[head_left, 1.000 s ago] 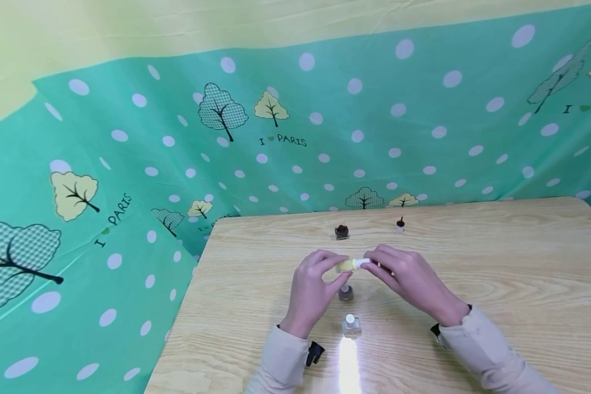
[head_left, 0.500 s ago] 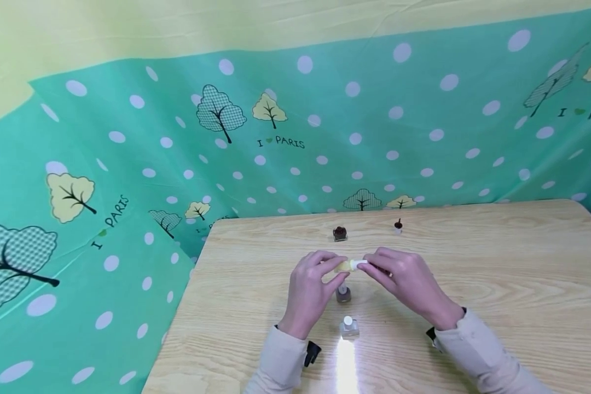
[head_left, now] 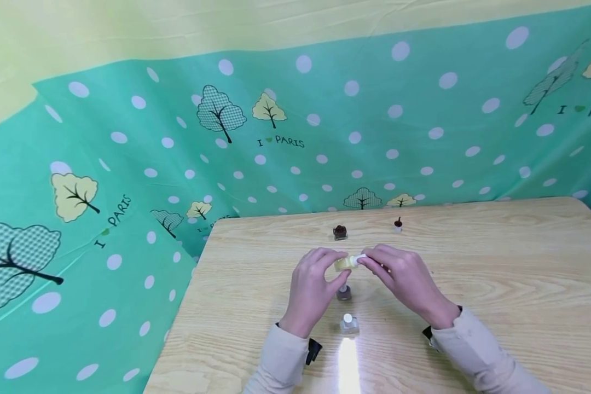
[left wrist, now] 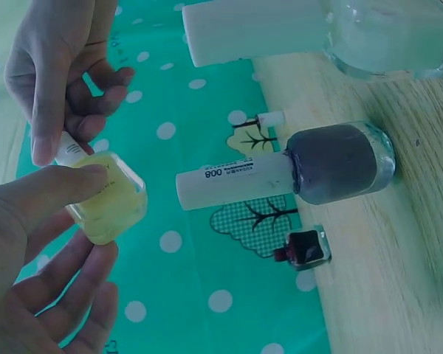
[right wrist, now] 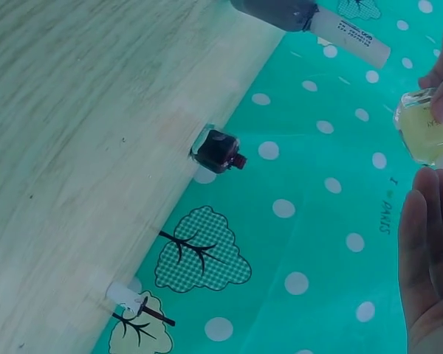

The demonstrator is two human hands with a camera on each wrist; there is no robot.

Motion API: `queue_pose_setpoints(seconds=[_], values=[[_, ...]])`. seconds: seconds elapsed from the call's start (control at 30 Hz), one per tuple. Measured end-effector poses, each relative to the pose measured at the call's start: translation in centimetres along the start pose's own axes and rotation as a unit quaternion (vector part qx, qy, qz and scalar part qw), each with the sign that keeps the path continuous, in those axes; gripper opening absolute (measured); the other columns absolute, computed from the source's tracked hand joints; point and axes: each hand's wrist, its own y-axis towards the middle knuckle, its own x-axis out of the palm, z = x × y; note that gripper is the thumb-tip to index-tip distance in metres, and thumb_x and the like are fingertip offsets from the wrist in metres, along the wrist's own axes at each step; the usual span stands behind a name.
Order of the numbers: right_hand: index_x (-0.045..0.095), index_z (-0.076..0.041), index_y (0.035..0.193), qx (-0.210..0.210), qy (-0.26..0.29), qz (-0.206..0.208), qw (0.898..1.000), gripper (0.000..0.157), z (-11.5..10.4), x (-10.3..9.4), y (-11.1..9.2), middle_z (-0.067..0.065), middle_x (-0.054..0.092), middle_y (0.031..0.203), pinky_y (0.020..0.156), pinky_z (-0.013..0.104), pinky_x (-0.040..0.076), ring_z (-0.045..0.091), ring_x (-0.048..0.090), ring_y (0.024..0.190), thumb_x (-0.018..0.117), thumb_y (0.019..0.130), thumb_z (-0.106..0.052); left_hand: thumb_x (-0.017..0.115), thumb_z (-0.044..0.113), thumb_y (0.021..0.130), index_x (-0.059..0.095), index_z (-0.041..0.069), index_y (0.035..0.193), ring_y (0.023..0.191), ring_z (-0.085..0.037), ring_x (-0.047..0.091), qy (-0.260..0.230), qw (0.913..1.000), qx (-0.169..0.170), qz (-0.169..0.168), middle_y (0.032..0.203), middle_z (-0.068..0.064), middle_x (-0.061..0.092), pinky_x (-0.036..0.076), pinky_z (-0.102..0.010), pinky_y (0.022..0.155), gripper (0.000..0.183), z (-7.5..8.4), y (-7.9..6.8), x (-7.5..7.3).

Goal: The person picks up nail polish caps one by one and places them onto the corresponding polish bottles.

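Note:
My left hand holds a small nail polish bottle with pale yellow polish between thumb and fingers, above the table. The bottle lies tilted on its side. With its thumb and fingers my right hand pinches the bottle's white cap, which sits at the bottle's neck. Whether the cap is loose cannot be seen. Under the hands a grey nail polish bottle stands capped in white. Nearer me is a white-capped bottle of clear or whitish polish.
Farther back on the wooden table stands an uncapped dark red nail polish bottle. To its right, a white cap stands with its dark brush pointing up. A green dotted cloth hangs behind the table.
The cap end of the yellow bottle has tipped slightly upward, and my right fingers have shifted on the cap. Both hands otherwise stay nearly in place.

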Motion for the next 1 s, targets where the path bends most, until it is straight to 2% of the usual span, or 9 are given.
queue_pose_setpoints(seconds=[0.17,0.37,0.6,0.8,1.0], values=[[0.076,-0.010,0.091,0.007,0.007,-0.004,1.000,0.005,-0.2,-0.1,0.0,-0.010,0.061,0.070,0.048,0.008,0.036,-0.006,0.042,0.055,0.073,0.087,-0.008,0.085,0.021,0.079,0.075,0.015,0.105,0.093,-0.012,0.067,-0.004,1.0000,0.008,-0.002,0.099,0.004,0.072,0.057,-0.026,0.083,0.028,0.1,0.0,-0.2],[0.075,-0.012,0.093,0.034,0.047,-0.016,0.998,0.009,-0.6,-0.3,0.0,-0.008,0.062,0.068,0.051,0.006,0.040,-0.007,0.049,0.058,0.073,0.087,-0.005,0.084,0.022,0.079,0.077,0.015,0.102,0.091,-0.012,0.066,-0.003,0.9998,0.020,0.006,0.096,0.003,0.072,0.056,-0.025,0.080,0.026,0.2,-0.1,-0.5],[0.076,-0.013,0.096,0.046,0.062,-0.025,0.997,0.011,-1.0,-0.6,0.0,-0.014,0.066,0.076,0.056,0.007,0.045,-0.006,0.056,0.063,0.075,0.087,-0.007,0.084,0.020,0.079,0.077,0.014,0.103,0.091,-0.012,0.066,-0.011,0.9996,0.025,0.007,0.096,0.003,0.071,0.056,-0.023,0.080,0.026,0.3,-0.2,-0.9],[0.075,-0.013,0.100,0.056,0.082,-0.040,0.994,0.012,-1.3,-0.6,0.2,-0.009,0.071,0.084,0.060,0.012,0.053,-0.003,0.060,0.067,0.074,0.089,-0.012,0.085,0.017,0.078,0.077,0.012,0.104,0.090,-0.012,0.067,-0.028,0.9990,0.033,0.009,0.096,0.002,0.072,0.057,-0.021,0.080,0.027,0.1,-0.3,-1.0],[0.074,-0.014,0.105,0.064,0.099,-0.055,0.992,0.015,-1.5,-0.7,0.4,-0.007,0.073,0.091,0.061,0.015,0.055,-0.002,0.061,0.068,0.072,0.090,-0.011,0.085,0.016,0.078,0.077,0.012,0.103,0.092,-0.011,0.068,-0.038,0.9986,0.034,0.017,0.097,0.002,0.072,0.056,-0.020,0.084,0.027,-0.1,-0.4,-1.1]])
